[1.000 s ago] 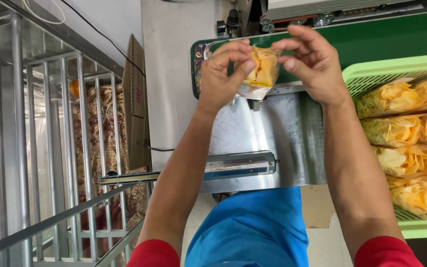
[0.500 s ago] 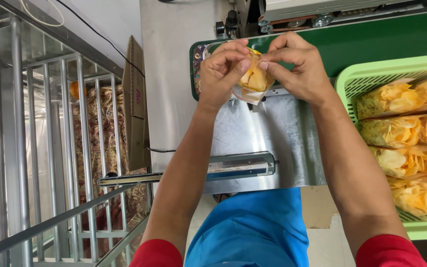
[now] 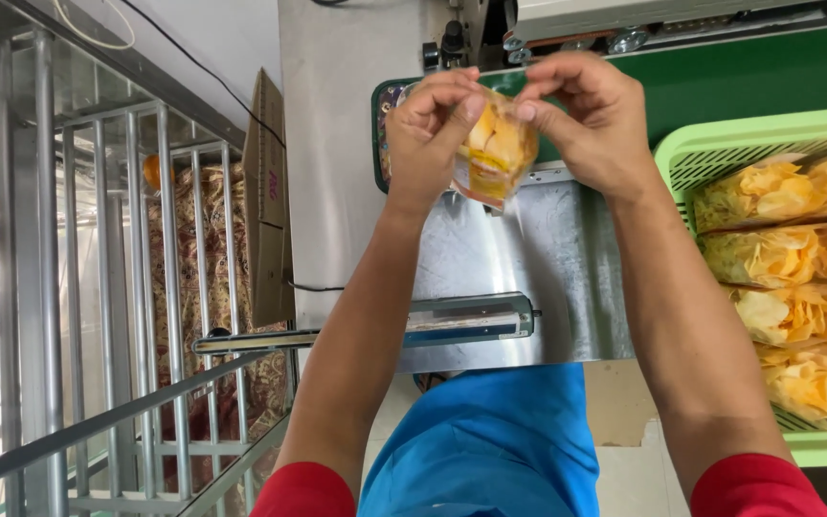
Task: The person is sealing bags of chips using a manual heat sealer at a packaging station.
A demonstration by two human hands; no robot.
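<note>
**Clear plastic, a thin grip**

Yellow chips fill a small clear bag (image 3: 496, 151), pinched at its top edge by the left hand (image 3: 430, 134) and right hand (image 3: 593, 120) above the green conveyor belt (image 3: 739, 81). A slipping pinch could spill chips onto the steel counter (image 3: 519, 258).

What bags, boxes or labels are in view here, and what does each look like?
Clear bag of yellow chips: pinched at its top by the left hand and right hand, above the green belt.
Filled chip bags: clear, yellow, stacked in the light green crate, right.
Flattened cardboard box: brown, leaning by the wall, left.
</note>
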